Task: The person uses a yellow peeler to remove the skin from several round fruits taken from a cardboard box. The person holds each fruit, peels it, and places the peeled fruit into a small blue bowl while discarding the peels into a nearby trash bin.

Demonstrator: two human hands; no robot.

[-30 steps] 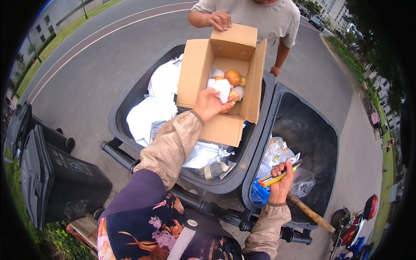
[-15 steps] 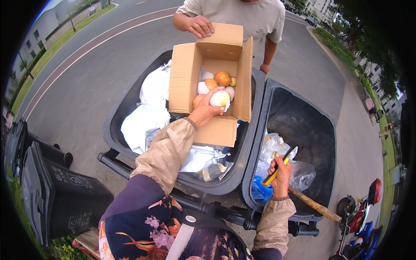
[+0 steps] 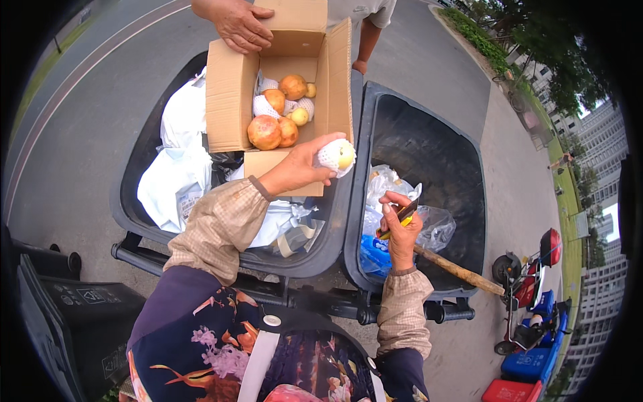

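Note:
My left hand [image 3: 305, 166] is closed round a pale yellow fruit [image 3: 345, 155] in a white foam net, held up at the box's near right corner. My right hand [image 3: 400, 231] grips a yellow-and-black utility knife [image 3: 402, 218] over the right-hand bin. Just behind this hand, a wooden stick [image 3: 462, 271] slants across the bin's near rim; I cannot tell whether the hand touches it. The open cardboard box [image 3: 229, 100] holds several reddish-orange round fruits [image 3: 264, 132], small yellow ones [image 3: 299, 116] and white foam nets [image 3: 306, 106]. Another person's hand [image 3: 242, 25] rests on the box's far left flap.
The box sits on a dark wheeled bin [image 3: 308, 264] with white plastic bags [image 3: 175, 184]. Beside it, the right-hand bin [image 3: 429, 127] contains clear and blue bags [image 3: 375, 254]. More bins [image 3: 80, 321] stand at the lower left. A red scooter [image 3: 529, 288] is parked at the right.
My left hand has lifted the netted fruit out of the box toward the right. My right hand has turned with the knife. The whole view has shifted, so the bins appear further left and higher.

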